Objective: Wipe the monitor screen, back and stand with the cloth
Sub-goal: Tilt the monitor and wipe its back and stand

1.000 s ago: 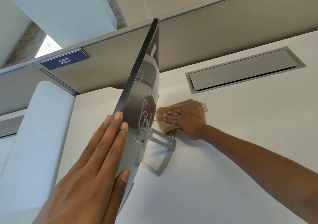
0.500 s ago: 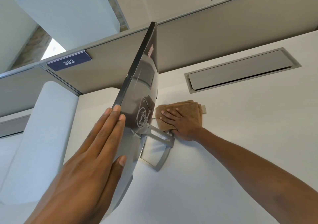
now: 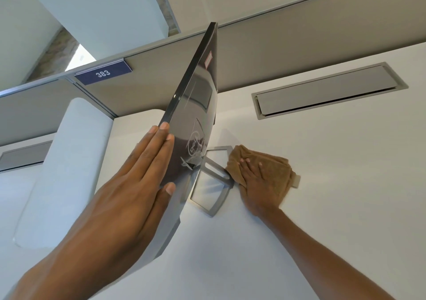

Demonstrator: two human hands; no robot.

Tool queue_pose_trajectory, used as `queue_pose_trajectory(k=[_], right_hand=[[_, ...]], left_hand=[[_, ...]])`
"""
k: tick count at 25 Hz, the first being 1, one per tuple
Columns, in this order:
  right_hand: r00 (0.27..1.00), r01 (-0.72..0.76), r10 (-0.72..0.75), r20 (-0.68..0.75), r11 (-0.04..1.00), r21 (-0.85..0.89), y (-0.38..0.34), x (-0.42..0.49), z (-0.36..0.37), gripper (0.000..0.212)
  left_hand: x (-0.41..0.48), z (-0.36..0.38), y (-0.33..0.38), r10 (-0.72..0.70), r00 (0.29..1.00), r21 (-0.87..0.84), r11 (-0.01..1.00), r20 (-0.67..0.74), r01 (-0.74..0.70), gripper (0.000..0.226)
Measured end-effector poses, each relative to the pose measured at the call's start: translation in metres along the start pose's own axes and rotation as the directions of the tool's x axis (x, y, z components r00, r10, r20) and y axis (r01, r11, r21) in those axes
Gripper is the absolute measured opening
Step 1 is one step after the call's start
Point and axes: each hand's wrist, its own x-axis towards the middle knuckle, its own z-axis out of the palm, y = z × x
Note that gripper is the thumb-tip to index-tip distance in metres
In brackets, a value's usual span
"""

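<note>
A thin monitor (image 3: 198, 106) stands edge-on to me on the white desk, its glossy grey back facing right. My left hand (image 3: 138, 184) grips its near edge, fingers flat on the screen side and thumb on the back. Its silver frame-shaped stand (image 3: 212, 198) rests on the desk behind it. My right hand (image 3: 255, 184) presses flat on a folded brown cloth (image 3: 274, 168) on the desk, against the stand's right rim. The screen face is hidden from me.
A grey cable hatch (image 3: 322, 89) is set into the white desk (image 3: 322, 184) at the back right. A grey partition (image 3: 276, 41) with a blue "383" plate (image 3: 103, 72) runs behind. A white rounded divider (image 3: 64, 166) stands at the left.
My right hand has slid the cloth along the desk toward the right side of the stand's base. My left hand keeps its hold on the monitor edge.
</note>
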Motion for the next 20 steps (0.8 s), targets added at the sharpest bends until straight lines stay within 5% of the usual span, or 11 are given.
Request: queue_pose_trajectory(k=[5,8,11,13,18,20], right_hand=[[0.995,-0.072,0.074,-0.068,0.997,0.023,-0.037,-0.044,0.002,0.066],[0.98,-0.078,0.11,-0.163,0.979,0.189,-0.066,-0.063,0.003,0.065],[0.902,-0.221,0.404,-0.154,0.736,0.639,-0.107,-0.053,0.009,0.061],[0.867,-0.251,0.486,-0.107,0.613,0.749,-0.133,-0.027,0.005,0.068],[0.952,-0.084,0.281,-0.119,0.614,0.785,-0.147,-0.009,-0.019,0.06],[0.978,-0.008,0.153,-0.144,0.711,0.703,-0.12,-0.022,-0.016,0.066]], left_hand=[[-0.001,0.001,0.0,0.004,1.0,-0.019,1.0,-0.007,-0.004,0.068],[-0.002,0.002,-0.001,-0.003,1.0,-0.024,1.0,-0.002,0.003,0.068],[-0.002,0.002,0.0,0.002,1.0,-0.033,0.999,0.002,-0.002,0.069],[-0.003,0.002,0.0,0.007,1.0,-0.025,1.0,0.009,-0.007,0.07],[-0.003,0.0,-0.002,0.006,1.0,-0.001,1.0,0.015,-0.006,0.069],[-0.002,-0.001,0.0,0.013,1.0,-0.014,1.0,0.008,-0.013,0.069]])
